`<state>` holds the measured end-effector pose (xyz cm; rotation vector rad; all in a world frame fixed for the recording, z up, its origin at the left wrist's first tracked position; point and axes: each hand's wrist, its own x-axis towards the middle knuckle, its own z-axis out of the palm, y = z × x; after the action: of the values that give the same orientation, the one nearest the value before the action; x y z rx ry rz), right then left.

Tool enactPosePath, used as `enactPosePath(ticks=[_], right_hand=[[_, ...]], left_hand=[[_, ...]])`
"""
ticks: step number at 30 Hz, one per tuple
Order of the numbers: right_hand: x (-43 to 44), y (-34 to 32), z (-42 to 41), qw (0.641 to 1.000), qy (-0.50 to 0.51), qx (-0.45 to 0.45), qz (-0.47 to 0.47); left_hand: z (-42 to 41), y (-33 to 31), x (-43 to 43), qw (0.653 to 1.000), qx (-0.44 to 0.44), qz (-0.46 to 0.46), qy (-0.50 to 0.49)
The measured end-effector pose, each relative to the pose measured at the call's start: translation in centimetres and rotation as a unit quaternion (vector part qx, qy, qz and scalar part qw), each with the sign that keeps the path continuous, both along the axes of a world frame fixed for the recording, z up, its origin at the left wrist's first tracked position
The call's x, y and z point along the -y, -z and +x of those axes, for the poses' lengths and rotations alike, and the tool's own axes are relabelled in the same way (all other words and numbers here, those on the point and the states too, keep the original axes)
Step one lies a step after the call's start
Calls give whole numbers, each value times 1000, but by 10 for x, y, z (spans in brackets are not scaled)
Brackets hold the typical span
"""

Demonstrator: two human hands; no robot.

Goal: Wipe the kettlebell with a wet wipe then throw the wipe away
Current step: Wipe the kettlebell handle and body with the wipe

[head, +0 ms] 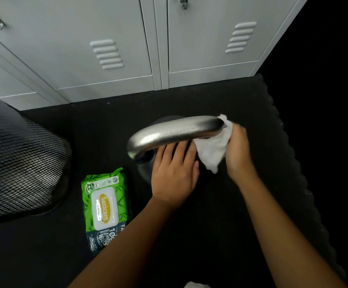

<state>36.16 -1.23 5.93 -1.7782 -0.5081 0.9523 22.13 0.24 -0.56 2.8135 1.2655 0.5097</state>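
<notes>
Kettlebell (169,132) is sitting on the black floor mat (102,132) right in front of the grey lockers (106,38), with its shiny silver handle arching across the top and the dark round body underneath.

I'm gripping the wet wipe (212,150) in my right hand (238,150), fingers curled round it, and I'm pressing it against the right end of the handle where it bends down. The wipe is all bunched up and a loose bit is hanging below my hand. That hand is looking a bit blurry, so I can't tell exactly how each finger is lying.

My left hand (174,173) is resting palm-down on the kettlebell body, just below the handle. The fingers are pretty much straight and slightly spread, with the tips reaching in under the handle, not wrapping round anything.

The green pack of wipes (104,206) is lying flat on the mat just left of the kettlebell, near my left forearm, lid closed. Further left, a black mesh bin (21,163) is standing on the mat. A small white scrap (197,285) is peeking in at the bottom edge; can't tell what it is.
</notes>
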Motion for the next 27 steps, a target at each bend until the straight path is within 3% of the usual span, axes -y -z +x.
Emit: enactPosePath(ticks=[3,5,8,10,11,13,14,16,17,18,20,23,25,27], right_hand=[[-6,-16,-6,976,-83,35,197],[-1,-14,-17,960,-111,84,241],[5,3,-23,973,-11,-33,228],[-2,-4,-18,983,38,-103,149],[-7,-11,-12,990,32,-94,96],[-19,-31,-2,997,-64,-27,25],[-21,-37,-1,989,-133,55,28],[-15,-36,-4,951,-206,212,90],[-9,-32,-10,943,-193,240,126],[-2,-23,-16,947,-160,227,162],[9,-3,-25,972,-64,94,208],[-1,5,-20,978,93,-146,116],[-12,-7,-10,981,77,-172,39],[-18,-27,-6,997,-18,-67,45]], left_hand=[[1,2,-1,1000,1,14,-3],[0,2,0,1000,8,16,0],[1,0,-1,1000,6,3,3],[1,0,-1,1000,11,8,4],[0,1,0,1000,16,12,6],[0,2,-1,999,28,22,5],[0,3,-1,999,32,25,3],[0,4,0,999,30,27,4],[0,4,1,999,27,24,5],[0,3,0,999,25,20,6],[1,1,-1,1000,27,15,3],[1,3,-1,999,30,23,4],[0,5,-1,999,31,27,1],[1,6,-1,999,37,31,-2]])
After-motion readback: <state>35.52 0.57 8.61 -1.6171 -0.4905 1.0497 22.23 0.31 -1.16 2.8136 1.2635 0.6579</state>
